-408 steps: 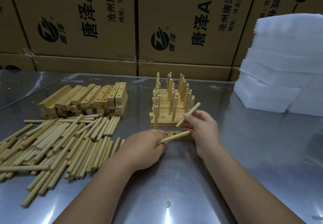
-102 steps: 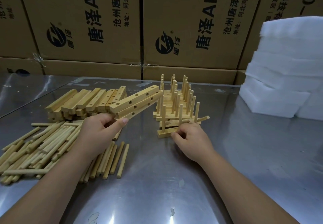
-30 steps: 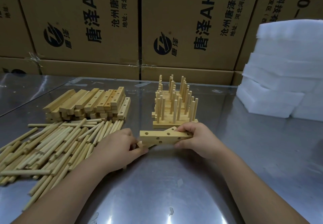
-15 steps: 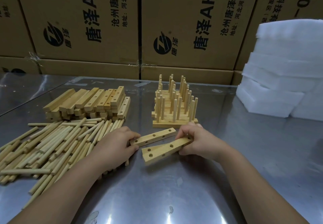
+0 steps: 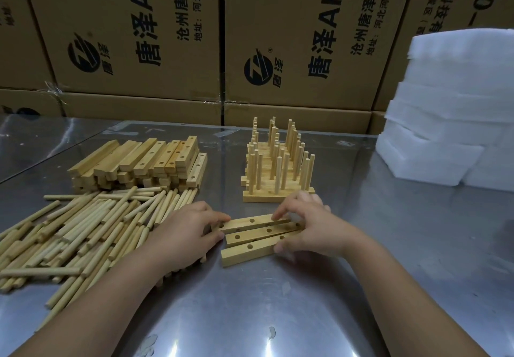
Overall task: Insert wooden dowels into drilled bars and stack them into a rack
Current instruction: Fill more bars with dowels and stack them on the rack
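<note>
Bars (image 5: 251,234) of pale wood, three lying side by side, holes upward
</note>
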